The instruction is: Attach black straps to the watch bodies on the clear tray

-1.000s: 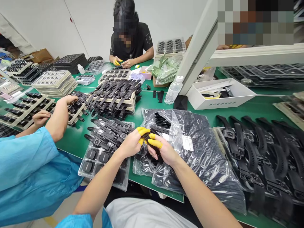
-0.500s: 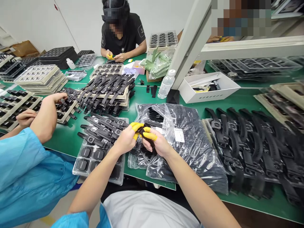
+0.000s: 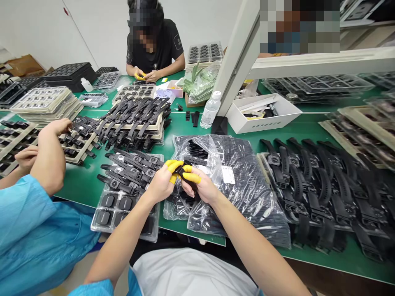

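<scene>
Between my two hands is a dark watch with a black strap (image 3: 187,181), partly covered by the fingers. My left hand (image 3: 165,179), with yellow finger covers, pinches its upper left side. Closed on its right side is my right hand (image 3: 199,183), also with yellow covers. Beneath and right of the hands lies a clear plastic bag (image 3: 243,197) full of black straps, with a white label (image 3: 228,174). To the left, watches with straps (image 3: 126,170) lie across a clear tray (image 3: 101,228) that holds square black pieces.
A co-worker's blue sleeve (image 3: 27,230) and arm are close on the left. Another person (image 3: 154,49) sits across the table. Strapped watches (image 3: 321,185) fill trays at right. Behind the bag stand a bottle (image 3: 210,110) and a white box (image 3: 265,117).
The whole view has shifted slightly, so most things appear a little further left. The co-worker's near arm has moved left. My hands keep nearly the same hold.
</scene>
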Tool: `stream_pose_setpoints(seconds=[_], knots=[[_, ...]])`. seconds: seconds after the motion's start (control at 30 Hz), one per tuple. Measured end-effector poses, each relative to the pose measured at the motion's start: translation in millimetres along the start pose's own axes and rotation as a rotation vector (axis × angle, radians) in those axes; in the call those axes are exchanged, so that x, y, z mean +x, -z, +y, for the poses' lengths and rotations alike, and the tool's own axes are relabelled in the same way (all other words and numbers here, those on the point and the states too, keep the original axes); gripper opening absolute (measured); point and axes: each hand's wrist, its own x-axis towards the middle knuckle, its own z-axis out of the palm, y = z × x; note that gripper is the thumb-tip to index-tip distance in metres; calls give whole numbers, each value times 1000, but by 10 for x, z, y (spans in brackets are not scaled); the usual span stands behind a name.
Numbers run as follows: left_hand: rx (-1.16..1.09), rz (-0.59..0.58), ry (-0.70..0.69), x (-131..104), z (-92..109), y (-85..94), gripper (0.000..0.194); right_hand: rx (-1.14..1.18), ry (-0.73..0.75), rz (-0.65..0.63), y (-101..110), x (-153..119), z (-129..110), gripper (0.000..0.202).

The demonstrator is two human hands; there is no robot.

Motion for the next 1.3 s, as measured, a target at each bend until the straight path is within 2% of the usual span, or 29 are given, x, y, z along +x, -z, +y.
stream_pose_setpoints(seconds=[0.13, 0.23, 0.33, 0.53, 0.9, 1.03, 1.17, 1.23, 1.3], knots=[[3, 12, 3, -5, -19, -36, 44, 31, -14, -5, 0, -7, -13, 26], [90, -19, 11, -18, -40, -41, 48, 75, -39, -2, 11, -11, -25, 26], [147, -65, 15, -23, -29, 3, 48, 93, -65, 16, 24, -4, -25, 25], [59, -120, 0, -1, 34, 115, 44, 66, -94, 54, 29, 15, -16, 25], [238, -191, 67, 17, 4, 100, 41, 33, -120, 65, 30, 20, -8, 30], [138, -168, 75, 17, 23, 116, 38, 16, -110, 46, 19, 14, -9, 25], [26, -126, 103, 2, 15, 101, 41, 9, -70, 62, 20, 11, -5, 30], [-15, -69, 143, -7, 4, 74, 43, 2, -31, 95, 24, 10, -1, 34], [-57, 13, 174, -12, 1, 37, 36, -13, -8, 111, 24, 7, 2, 37]])
